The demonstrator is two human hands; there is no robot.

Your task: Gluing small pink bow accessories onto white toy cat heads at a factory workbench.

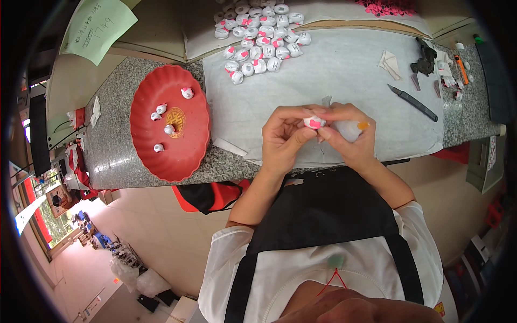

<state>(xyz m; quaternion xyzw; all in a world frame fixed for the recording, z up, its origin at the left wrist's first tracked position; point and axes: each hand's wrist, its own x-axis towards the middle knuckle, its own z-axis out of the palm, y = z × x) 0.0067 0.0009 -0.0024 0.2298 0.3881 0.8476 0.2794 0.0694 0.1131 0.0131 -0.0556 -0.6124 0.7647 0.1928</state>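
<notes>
Over the front part of the white paper, both my hands meet around one small white figurine [314, 122] with a pink patch. The thumb and fingers of my left hand [281, 134] pinch it from the left. My right hand [353, 137] grips it from the other side with thumb and fingertips. By the right palm is a translucent whitish thing [347, 130] with an orange end; I cannot tell whether the hand holds it. A small grey piece [326, 100] sticks up behind the fingers, its kind unclear.
A red scalloped tray [141, 134] with several small white figurines stands at left. Many white-and-pink figurines [266, 40] sit at the back. A dark utility knife [412, 102], black cloth [424, 56] and folded white paper [390, 65] lie right. Pink pieces [385, 7] are heaped far right.
</notes>
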